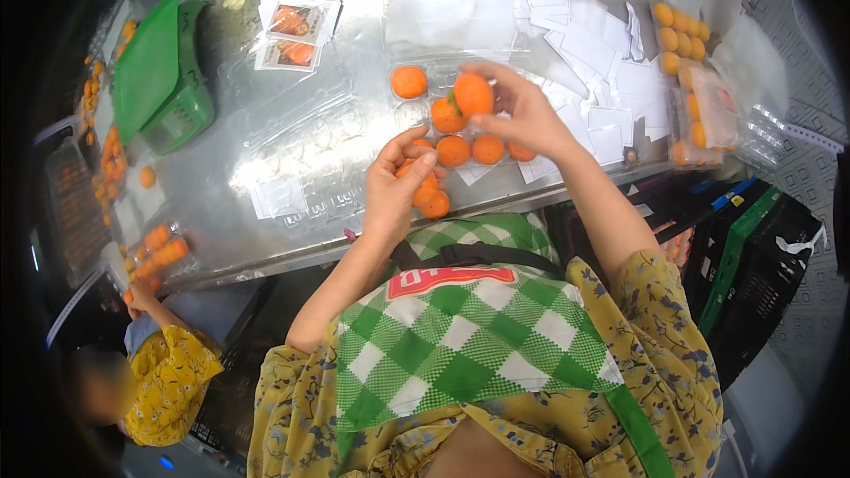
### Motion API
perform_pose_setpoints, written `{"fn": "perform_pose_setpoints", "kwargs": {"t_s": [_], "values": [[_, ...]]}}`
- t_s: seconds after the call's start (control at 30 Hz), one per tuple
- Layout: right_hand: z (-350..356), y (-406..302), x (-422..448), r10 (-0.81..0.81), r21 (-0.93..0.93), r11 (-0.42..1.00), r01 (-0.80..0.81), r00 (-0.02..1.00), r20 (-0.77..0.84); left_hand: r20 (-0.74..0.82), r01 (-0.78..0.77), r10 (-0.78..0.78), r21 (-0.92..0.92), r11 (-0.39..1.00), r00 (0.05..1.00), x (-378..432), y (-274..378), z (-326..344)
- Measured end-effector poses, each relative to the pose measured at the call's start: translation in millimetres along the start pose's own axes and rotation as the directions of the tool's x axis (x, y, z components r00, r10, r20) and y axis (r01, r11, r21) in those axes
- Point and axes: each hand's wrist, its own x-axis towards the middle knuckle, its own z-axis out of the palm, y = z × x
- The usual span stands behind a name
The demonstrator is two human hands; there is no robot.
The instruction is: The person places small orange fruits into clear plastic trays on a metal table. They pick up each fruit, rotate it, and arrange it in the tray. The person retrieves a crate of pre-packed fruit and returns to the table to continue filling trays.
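Observation:
My right hand holds an orange persimmon-like fruit between thumb and fingers, above a clear plastic tray with round hollows. Another such fruit lies just below it, and one sits at the tray's upper left. A row of fruits runs along the tray's near side. My left hand is curled over several fruits near the table's front edge, its fingers partly hiding them; whether it grips one is unclear. A loose fruit lies by its thumb.
Empty clear trays lie left of my hands on the metal table. Printed cards, a green scale and white papers lie beyond. Filled packs stand right. Another person handles fruit at left. Black crates stand below right.

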Motion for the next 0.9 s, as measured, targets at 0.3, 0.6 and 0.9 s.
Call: {"fn": "perform_pose_setpoints", "kwargs": {"t_s": [0.3,0.6,0.9], "values": [[-12.5,12.5,18.7,0.085,-0.179,0.978,-0.105,0.99,-0.115,0.038,-0.109,0.102,0.4,0.91,0.994,38.7,3.4,-27.2],[-7.6,5.9,16.4,0.134,-0.128,0.98,-0.152,0.981,-0.137,0.387,-0.377,0.441,0.919,-0.115,0.81,95.7,40.3,-30.6],[-4.6,3.4,16.3,0.102,-0.161,0.98,-0.121,0.988,-0.117,0.239,-0.329,0.372,0.923,0.201,0.897,96.9,40.5,-40.7]]}}
